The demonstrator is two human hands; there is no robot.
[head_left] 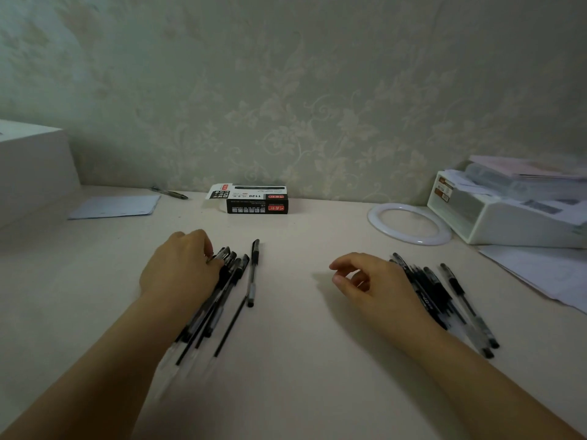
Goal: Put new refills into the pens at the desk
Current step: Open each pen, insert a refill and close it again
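Left hand (181,268) has its fingers curled down onto a pen bunch (219,290) mid-desk, right hand (371,284) hovers loosely open, empty, just beside the other pens (444,300).

Left hand (181,268) rests on a pen bunch (219,293); right hand (374,284) hovers loosely curled beside another pile (444,300).

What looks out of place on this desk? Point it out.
One stray pen lies alone by the wall, far from both piles. The black box has its end flap hanging open.
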